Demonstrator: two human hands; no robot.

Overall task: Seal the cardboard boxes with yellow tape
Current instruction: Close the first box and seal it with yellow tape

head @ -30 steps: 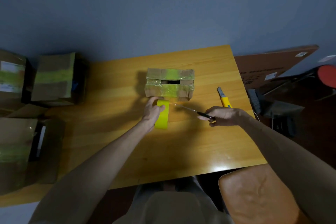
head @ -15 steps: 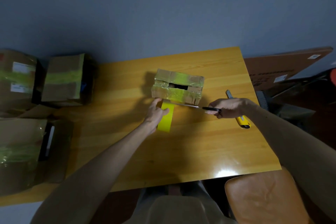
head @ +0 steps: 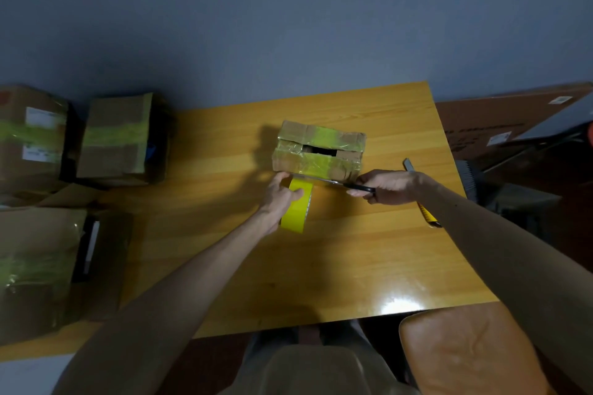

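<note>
Tape roll (head: 296,210), bright yellow, stands on its edge on the table (head: 353,266) under my left hand (head: 282,194). My fingers curl round its far side and my thumb lies across its yellow band, so this hand is closed on the roll. A short stretch of tape runs from the roll, just past my fingertips, up to the near bottom edge of the cardboard box (head: 317,151). The box stands just beyond both my hands, with yellow tape already across its top and front and a dark gap open between its flaps. My right hand (head: 390,184) is to the right of my left, the stretched tape lying between them, and its fingers are wrapped round the black handles of the scissors (head: 337,183). The blades point leftward from this hand toward the tape, lying along the foot of the box. Whether they are parted or closed on the tape I cannot tell. Under my right wrist lies a yellow utility knife (head: 429,218), partly hidden by my forearm, its grey tip showing beyond the knuckles. Well to the left of my left hand, three more taped boxes (head: 117,138) sit in a cluster. Near my right elbow is a tan padded seat (head: 465,353)
</note>
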